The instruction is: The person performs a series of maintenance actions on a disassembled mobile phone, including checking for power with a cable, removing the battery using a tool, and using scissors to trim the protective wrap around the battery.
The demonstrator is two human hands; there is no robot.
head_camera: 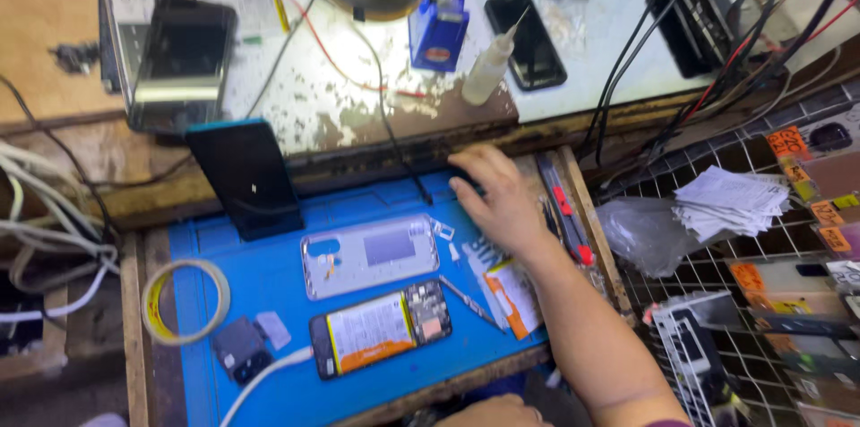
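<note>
1. Surface: a blue mat (269,284) covers a wooden tray; behind it, at 12 o'clock, stands a worn pale bench (313,95) with lamp glare, cables and a blue tape dispenser (439,15).
2. On the mat: an opened phone (381,328) lies near the front edge, battery side up. A back cover (369,255) lies just beyond it, at 12 o'clock. Tweezers (470,301) lie at its 3 o'clock. A tape roll (185,301) sits at 9 o'clock.
3. Edges: a dark phone (246,178) leans upright at the mat's rear edge. A wire grid with paper slips borders the right side. Bare mat shows between tape roll and cover.
4. Right hand (497,198): forearm enters from 5 o'clock, palm down, fingers spread, fingertips resting at the mat's rear right corner; nothing is pinched.
5. Left hand (493,411): only knuckles show at the bottom edge; its grip cannot be determined.
</note>
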